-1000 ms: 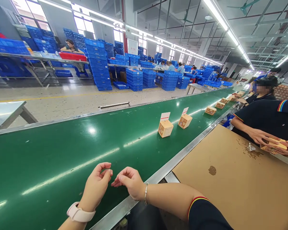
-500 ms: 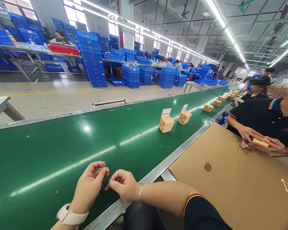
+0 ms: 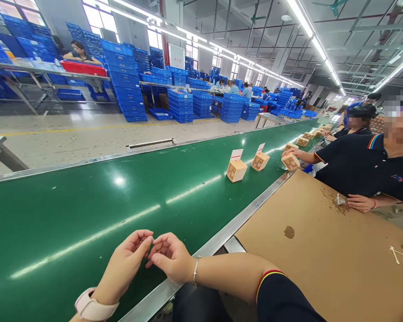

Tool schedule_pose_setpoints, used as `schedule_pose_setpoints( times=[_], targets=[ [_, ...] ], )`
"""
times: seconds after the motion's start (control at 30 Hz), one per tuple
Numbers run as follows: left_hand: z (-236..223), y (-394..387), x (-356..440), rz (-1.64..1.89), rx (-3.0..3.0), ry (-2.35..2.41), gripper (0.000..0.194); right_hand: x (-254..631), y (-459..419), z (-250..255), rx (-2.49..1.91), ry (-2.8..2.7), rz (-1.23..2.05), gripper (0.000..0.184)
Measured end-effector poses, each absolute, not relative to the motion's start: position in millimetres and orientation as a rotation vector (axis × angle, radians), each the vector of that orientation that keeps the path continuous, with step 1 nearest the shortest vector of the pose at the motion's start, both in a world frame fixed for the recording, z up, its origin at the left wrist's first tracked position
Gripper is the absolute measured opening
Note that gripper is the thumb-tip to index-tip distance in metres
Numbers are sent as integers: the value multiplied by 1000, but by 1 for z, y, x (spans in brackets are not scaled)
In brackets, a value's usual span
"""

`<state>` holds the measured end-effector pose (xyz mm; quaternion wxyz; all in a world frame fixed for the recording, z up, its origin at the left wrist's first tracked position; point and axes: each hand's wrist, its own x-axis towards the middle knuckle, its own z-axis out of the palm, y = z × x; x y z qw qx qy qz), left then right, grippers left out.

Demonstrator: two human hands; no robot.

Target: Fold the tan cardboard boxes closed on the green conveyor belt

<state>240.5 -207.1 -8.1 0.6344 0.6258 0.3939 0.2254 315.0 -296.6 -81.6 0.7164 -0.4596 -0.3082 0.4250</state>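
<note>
My left hand (image 3: 129,255) hovers above the green conveyor belt (image 3: 97,197), its fingers loosely curled and the thumb apart from them. Close beside it is my right hand (image 3: 170,257), over the belt's near metal edge, half curled the same way. The fingertips of both hands nearly meet, and I see nothing held in either. Farther along the belt stand two small printed wood-coloured boxes, a nearer box (image 3: 237,171) and a farther box (image 3: 260,162), each with a white flap with a red stripe sticking up.
At right, a co-worker's hand (image 3: 293,156) holds a similar box (image 3: 290,162) at the belt edge. A brown board-topped table (image 3: 309,259) carries brown crumbs, a small clear bag (image 3: 339,200) and white sticks (image 3: 395,255). Stacked blue crates (image 3: 122,80) stand beyond the belt.
My hands have drawn slightly closer together. Both flapped boxes have shifted a little farther along the belt. The co-worker has moved a box from over the table to the belt edge.
</note>
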Motion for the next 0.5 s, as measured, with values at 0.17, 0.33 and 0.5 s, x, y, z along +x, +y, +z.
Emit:
schedule_pose_setpoints(
  times=[0.17,0.33,0.5],
  targets=[
    [-9,-206,239,486,1479,841,51,315,-296,-85,-994,-720,926,52],
    [-7,-205,239,477,1480,852,54,315,-296,-85,-976,-723,917,54],
    [-9,-203,237,477,1510,834,55,315,-297,-83,-906,-750,904,56]
  ],
)
